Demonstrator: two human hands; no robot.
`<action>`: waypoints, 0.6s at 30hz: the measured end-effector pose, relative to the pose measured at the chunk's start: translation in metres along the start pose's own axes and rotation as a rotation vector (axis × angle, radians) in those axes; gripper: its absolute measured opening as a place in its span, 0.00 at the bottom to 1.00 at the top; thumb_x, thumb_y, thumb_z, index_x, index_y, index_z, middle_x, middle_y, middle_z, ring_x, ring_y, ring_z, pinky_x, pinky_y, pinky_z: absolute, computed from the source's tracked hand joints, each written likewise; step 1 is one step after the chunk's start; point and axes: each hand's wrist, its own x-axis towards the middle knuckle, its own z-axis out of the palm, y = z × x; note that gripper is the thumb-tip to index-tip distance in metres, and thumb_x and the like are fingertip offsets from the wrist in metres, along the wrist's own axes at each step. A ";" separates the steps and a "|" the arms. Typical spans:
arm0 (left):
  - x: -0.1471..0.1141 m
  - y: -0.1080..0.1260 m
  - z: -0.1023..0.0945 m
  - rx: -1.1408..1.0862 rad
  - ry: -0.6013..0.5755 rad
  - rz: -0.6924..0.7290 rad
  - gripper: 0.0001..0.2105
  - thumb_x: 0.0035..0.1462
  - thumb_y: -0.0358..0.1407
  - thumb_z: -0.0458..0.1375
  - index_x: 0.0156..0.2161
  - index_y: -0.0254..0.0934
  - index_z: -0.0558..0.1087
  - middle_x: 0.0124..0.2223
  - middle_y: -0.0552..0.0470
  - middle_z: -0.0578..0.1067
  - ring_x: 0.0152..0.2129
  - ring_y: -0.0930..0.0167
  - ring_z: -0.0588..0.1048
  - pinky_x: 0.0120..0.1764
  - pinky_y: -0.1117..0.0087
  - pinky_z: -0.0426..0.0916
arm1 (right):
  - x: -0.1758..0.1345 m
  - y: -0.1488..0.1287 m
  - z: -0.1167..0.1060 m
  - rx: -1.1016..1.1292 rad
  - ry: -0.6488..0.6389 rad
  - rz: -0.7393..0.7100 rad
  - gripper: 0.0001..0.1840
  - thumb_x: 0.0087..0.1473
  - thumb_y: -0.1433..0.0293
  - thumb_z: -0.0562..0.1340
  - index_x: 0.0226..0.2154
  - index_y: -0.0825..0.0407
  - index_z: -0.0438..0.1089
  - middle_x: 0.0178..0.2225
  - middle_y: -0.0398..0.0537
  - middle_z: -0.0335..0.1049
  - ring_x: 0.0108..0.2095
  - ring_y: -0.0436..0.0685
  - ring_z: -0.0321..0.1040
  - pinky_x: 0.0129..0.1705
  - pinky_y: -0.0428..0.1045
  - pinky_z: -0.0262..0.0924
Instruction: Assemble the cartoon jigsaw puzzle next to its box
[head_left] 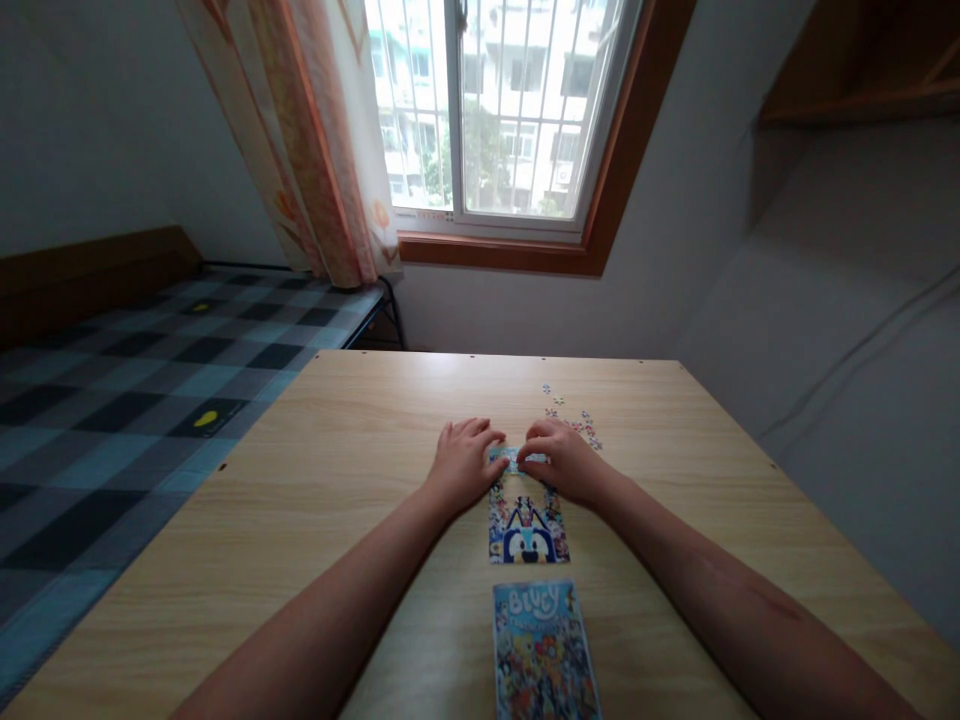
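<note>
A partly assembled jigsaw puzzle (529,540) lies flat on the table, with a blue cartoon dog's face at its near end and an open gap showing bare wood higher up. My left hand (466,462) rests at the puzzle's upper left edge, fingers spread and thumb touching the top strip. Over the upper right part is my right hand (559,458), its thumb and fingers bent together at the top row. Whatever is between those fingertips is too small to make out. Loose puzzle pieces (589,428) lie just beyond the right hand.
Nearer to me on the wooden table (375,450) stands a blue "Bluey" box (544,650) with a crowded cartoon picture. A bed (150,400) with a checked cover is at the left. Behind the table are a curtain (300,140) and a barred window (517,110).
</note>
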 end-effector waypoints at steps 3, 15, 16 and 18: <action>0.000 0.000 0.000 -0.007 0.006 0.002 0.15 0.58 0.42 0.63 0.51 0.45 0.78 0.61 0.44 0.72 0.60 0.55 0.67 0.64 0.43 0.52 | 0.000 0.000 -0.001 -0.048 -0.025 -0.015 0.02 0.57 0.68 0.70 0.33 0.46 0.81 0.35 0.48 0.73 0.39 0.57 0.66 0.44 0.53 0.58; 0.000 -0.001 0.001 -0.006 0.018 0.011 0.15 0.58 0.42 0.63 0.51 0.45 0.78 0.61 0.44 0.72 0.60 0.55 0.67 0.64 0.43 0.53 | 0.002 -0.011 -0.004 -0.113 -0.085 -0.010 0.04 0.60 0.68 0.67 0.35 0.47 0.80 0.35 0.49 0.75 0.41 0.59 0.66 0.47 0.54 0.58; 0.000 -0.001 0.001 -0.004 0.015 0.013 0.15 0.58 0.42 0.63 0.51 0.45 0.78 0.61 0.44 0.72 0.60 0.55 0.67 0.64 0.43 0.53 | 0.002 -0.011 -0.005 -0.126 -0.085 -0.016 0.05 0.61 0.67 0.66 0.36 0.47 0.80 0.35 0.49 0.75 0.41 0.59 0.66 0.47 0.54 0.58; 0.000 -0.001 0.001 0.002 0.013 0.022 0.16 0.59 0.42 0.62 0.51 0.44 0.78 0.61 0.43 0.72 0.61 0.55 0.66 0.64 0.42 0.53 | 0.002 -0.009 -0.008 -0.151 -0.055 -0.025 0.07 0.62 0.65 0.65 0.39 0.47 0.79 0.36 0.50 0.76 0.41 0.59 0.66 0.47 0.54 0.58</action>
